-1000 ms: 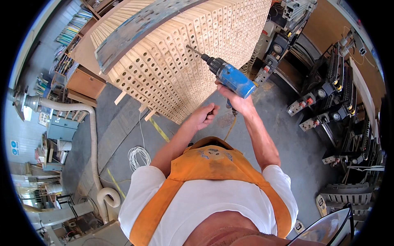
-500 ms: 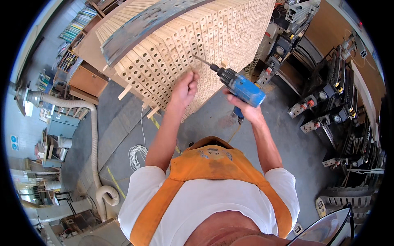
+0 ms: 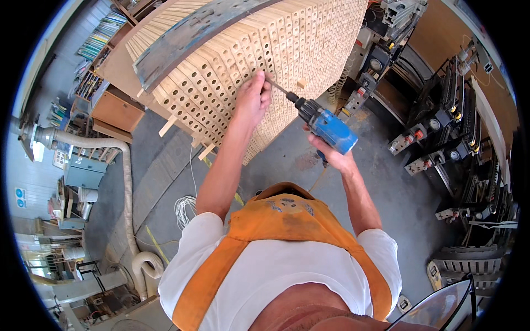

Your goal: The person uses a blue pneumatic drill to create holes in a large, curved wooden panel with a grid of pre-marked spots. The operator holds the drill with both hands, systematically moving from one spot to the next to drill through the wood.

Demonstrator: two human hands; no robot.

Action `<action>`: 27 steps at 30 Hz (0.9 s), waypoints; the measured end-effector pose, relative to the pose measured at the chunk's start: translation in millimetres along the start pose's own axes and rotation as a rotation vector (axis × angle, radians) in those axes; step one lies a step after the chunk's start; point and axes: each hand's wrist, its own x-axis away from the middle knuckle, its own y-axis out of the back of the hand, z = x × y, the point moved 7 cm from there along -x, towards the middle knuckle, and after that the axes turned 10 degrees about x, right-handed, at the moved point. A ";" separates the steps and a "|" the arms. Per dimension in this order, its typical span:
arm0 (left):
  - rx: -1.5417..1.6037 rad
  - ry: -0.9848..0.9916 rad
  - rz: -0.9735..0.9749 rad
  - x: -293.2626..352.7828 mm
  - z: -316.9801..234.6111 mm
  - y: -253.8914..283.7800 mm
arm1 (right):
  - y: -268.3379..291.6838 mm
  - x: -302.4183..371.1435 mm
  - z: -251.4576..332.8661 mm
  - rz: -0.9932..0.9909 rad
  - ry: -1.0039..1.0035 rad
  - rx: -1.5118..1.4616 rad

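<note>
The right hand (image 3: 329, 153) is wrapped round the grip of a blue-and-black power drill (image 3: 333, 131), which it holds in the air just beyond the lower right edge of a large block of pale wooden slats (image 3: 317, 47), its face pierced by rows of round holes. The drill's long axis slants up and to the left, and its long, thin, dark metal bit (image 3: 280, 88) carries that line on across the block's face. The left hand (image 3: 253, 103) lies up and to the left of the drill, along that line, and is the nearer of the two to the holes: its fingers are curled in with the tips at the face, well below the upper edge, where a worn blue-grey curved board (image 3: 190, 44) runs. The bit's tip ends just beside those fingertips; whether it touches them or enters a hole, I cannot tell, nor whether the left hand pinches something small. A short pale wooden peg (image 3: 301, 83) shows near the block's lower right edge, just above the drill's chuck.
</note>
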 end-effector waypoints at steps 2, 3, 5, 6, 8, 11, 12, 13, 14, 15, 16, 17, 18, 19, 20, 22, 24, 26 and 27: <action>0.131 -0.055 0.002 -7.7 -9.3 -3.5 | -12.4 -12.5 14.3 0.000 -0.066 -0.120; 0.133 -0.048 0.007 -8.1 -10.2 -4.4 | -16.8 -20.6 18.6 -0.002 -0.096 -0.179; 0.138 -0.036 0.015 -8.7 -12.0 -4.6 | -22.9 -33.0 16.1 0.004 -0.130 -0.286; 0.167 -0.014 0.025 -7.6 -8.8 -0.5 | -23.8 -36.3 16.5 0.008 -0.137 -0.329; 0.109 0.009 0.013 -1.5 -2.2 6.9 | -22.9 -40.8 18.1 0.012 -0.118 -0.334; 0.011 0.099 0.032 10.3 22.3 24.8 | -21.5 -39.7 24.1 0.008 -0.096 -0.195; 0.010 0.133 0.037 14.4 31.1 30.1 | -21.8 -39.0 25.6 -0.007 -0.076 -0.156; 0.009 0.167 0.041 18.6 40.5 36.0 | -22.8 -37.9 26.8 -0.021 -0.056 -0.116; 0.018 0.200 0.023 20.9 51.8 43.5 | -22.6 -37.5 27.6 -0.038 -0.035 -0.075; 0.017 0.233 0.023 23.8 59.8 47.3 | -23.0 -37.4 27.1 -0.040 -0.030 -0.051; 0.015 0.265 0.022 26.4 67.5 51.1 | -23.4 -37.5 26.6 -0.041 -0.025 -0.027; 0.014 0.299 0.021 30.3 72.8 51.0 | -23.2 -37.4 26.3 -0.044 -0.022 -0.002; 0.023 0.319 0.027 34.0 75.5 49.7 | -22.5 -37.8 27.8 -0.042 -0.017 0.017; 0.004 0.328 0.049 34.6 76.8 49.7 | -21.4 -38.4 30.6 -0.040 -0.012 0.036; -0.016 0.333 0.072 35.6 75.9 49.6 | -21.2 -39.0 33.1 -0.036 -0.004 0.054; -0.017 0.314 0.062 37.0 72.9 51.5 | -22.7 -38.6 30.0 -0.015 -0.067 -0.092; 0.021 0.264 -0.002 40.8 61.0 47.5 | -23.4 -37.9 29.3 -0.007 -0.074 -0.150; 0.016 0.148 -0.021 36.8 37.6 43.0 | -21.9 -36.3 31.2 -0.006 -0.027 -0.119; 0.014 0.088 -0.033 33.4 24.9 43.8 | -19.2 -33.2 35.0 -0.015 0.001 0.025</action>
